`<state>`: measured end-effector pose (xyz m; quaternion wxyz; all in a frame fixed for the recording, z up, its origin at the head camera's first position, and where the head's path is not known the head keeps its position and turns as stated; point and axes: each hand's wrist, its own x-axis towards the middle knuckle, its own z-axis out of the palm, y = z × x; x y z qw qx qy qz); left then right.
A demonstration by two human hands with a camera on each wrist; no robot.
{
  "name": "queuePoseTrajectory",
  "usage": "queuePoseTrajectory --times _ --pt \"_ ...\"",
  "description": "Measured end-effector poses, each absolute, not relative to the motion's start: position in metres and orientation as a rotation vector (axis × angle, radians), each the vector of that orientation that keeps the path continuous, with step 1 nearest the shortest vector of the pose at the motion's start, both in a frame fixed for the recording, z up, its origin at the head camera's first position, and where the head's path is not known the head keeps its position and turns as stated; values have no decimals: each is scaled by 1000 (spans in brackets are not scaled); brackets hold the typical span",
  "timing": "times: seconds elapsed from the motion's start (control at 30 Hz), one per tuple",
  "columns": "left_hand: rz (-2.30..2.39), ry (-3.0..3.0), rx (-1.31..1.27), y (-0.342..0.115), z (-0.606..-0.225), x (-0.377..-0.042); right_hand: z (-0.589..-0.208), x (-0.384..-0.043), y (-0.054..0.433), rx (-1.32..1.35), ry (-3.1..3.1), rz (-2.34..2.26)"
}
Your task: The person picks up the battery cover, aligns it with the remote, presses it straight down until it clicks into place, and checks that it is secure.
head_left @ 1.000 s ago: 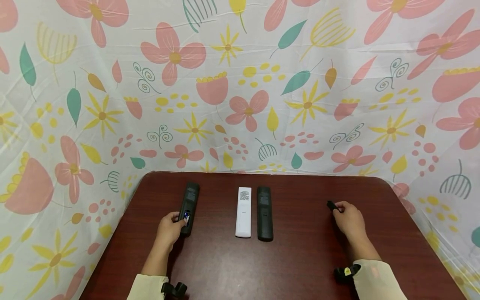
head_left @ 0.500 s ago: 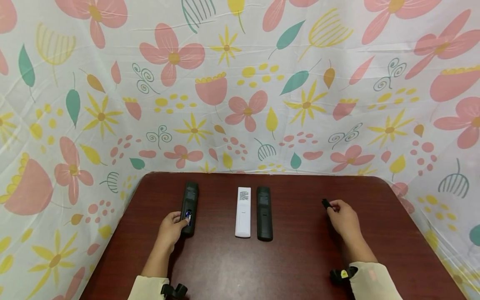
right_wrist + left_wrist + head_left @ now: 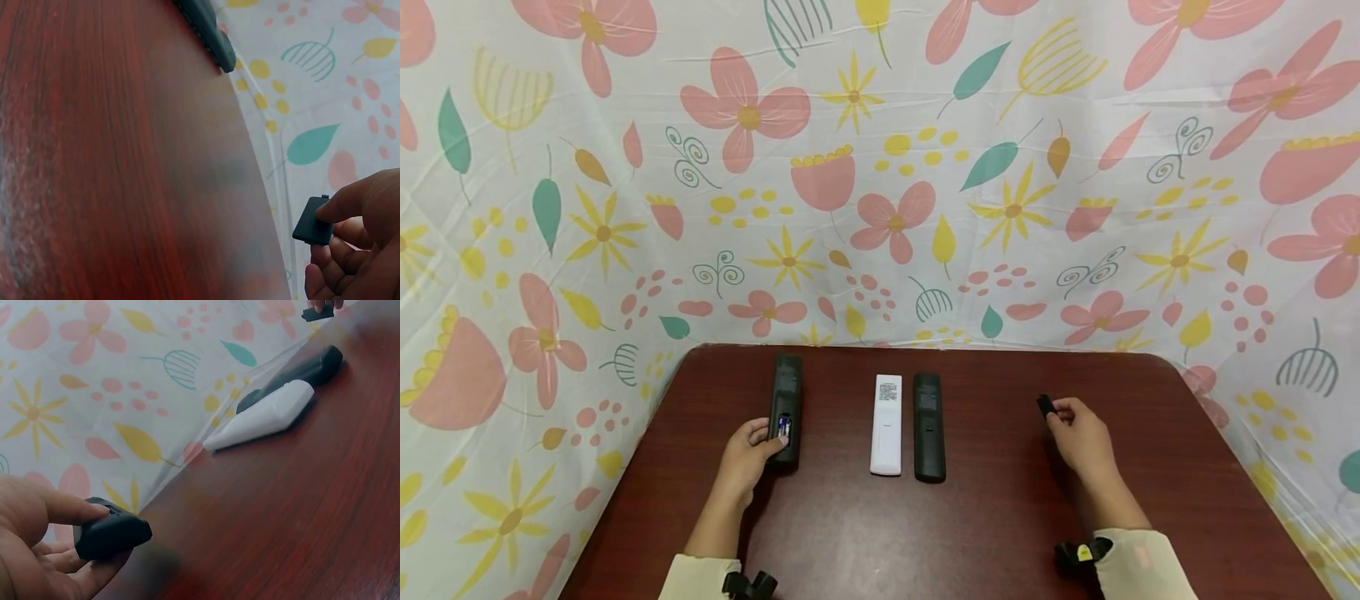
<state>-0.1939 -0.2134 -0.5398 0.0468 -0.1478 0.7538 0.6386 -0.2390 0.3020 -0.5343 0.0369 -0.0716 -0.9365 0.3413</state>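
Observation:
My left hand (image 3: 745, 457) grips a black remote control (image 3: 787, 383) near its lower end, thumb over the uncovered battery compartment (image 3: 784, 425). Batteries show inside it. In the left wrist view the near end of that black remote (image 3: 115, 536) sits between thumb and fingers, raised above the table. On the right, my right hand (image 3: 1084, 442) pinches a small black battery cover (image 3: 1046, 407) between thumb and fingers. The right wrist view shows the cover (image 3: 312, 222) as a flat piece with a small tab on its edge.
A white remote control (image 3: 887, 442) and a second black remote (image 3: 930, 433) lie back side up, side by side, mid-table between the hands. The dark red wooden table (image 3: 985, 533) ends at a flower-patterned cloth (image 3: 895, 275) behind it.
My left hand has shifted slightly right with the black remote, which now stands straighter. My right hand has moved a little left with the battery cover. The two middle remotes stay put.

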Motion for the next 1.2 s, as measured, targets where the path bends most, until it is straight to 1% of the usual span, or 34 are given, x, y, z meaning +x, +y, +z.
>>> queuePoseTrajectory --times 0.33,0.87,1.2 --pt "2043 2215 -380 -212 -536 -192 -532 -237 293 -235 -2869 1090" --pt "2229 2044 -260 -194 -533 -195 -522 -234 272 -229 -2820 1196" --pt "2227 2027 -208 -185 -533 -197 -520 -233 263 -196 -2796 1239"
